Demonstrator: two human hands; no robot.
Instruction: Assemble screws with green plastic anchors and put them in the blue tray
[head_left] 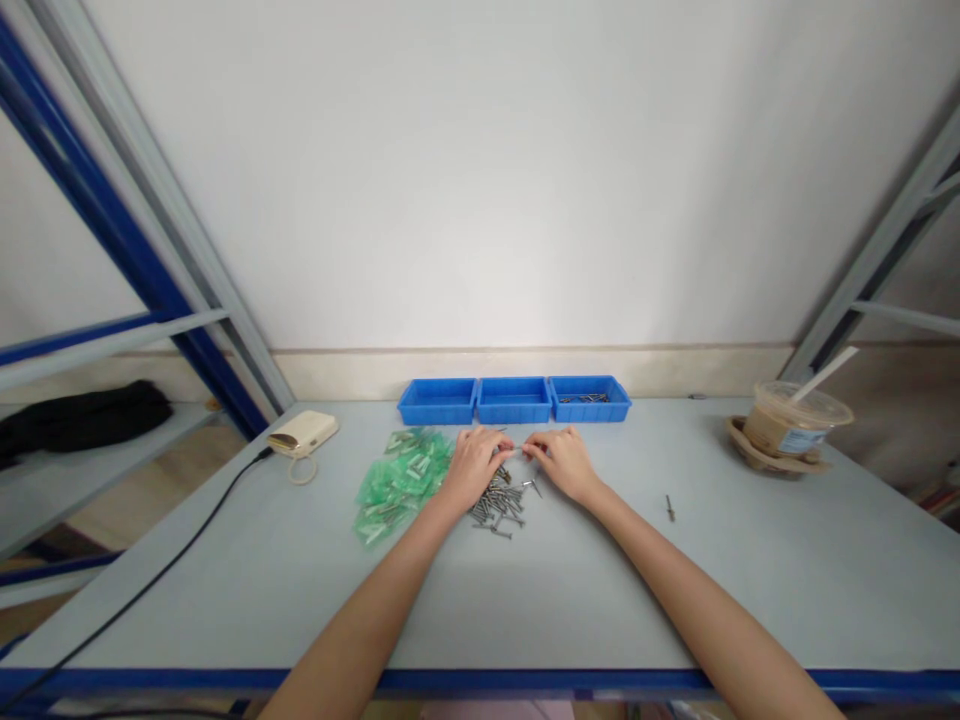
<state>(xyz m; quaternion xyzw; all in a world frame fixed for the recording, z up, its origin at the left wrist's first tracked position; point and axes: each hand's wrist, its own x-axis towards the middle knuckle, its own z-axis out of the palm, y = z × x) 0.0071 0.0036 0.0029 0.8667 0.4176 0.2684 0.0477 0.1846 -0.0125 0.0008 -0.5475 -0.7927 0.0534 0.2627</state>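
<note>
Your left hand lies palm down with its fingers curled over the far edge of the pile of screws. Your right hand sits just beside it, thumb and fingertips drawn together and pointing at the left fingertips. The two grips almost meet, and something thin and pale shows between them. It is too small to tell whether it is a screw, or which grip has hold of it, so I cannot tell if either grip is closed on anything.

The pile spreads on the tabletop directly under your left grip and towards you from it. The green packets are heaped just left of that grip, touching the pile's edge or very near it.

Beyond both grips stand three blue bins in a row. The right bin holds a small scatter of screws, while the middle bin and the left bin look bare from here. My judgement is that you are early in the work: only a few screws are binned, and most of the screws and all the packets are out on the tabletop. One loose screw lies well to the right of your right grip.
</note>
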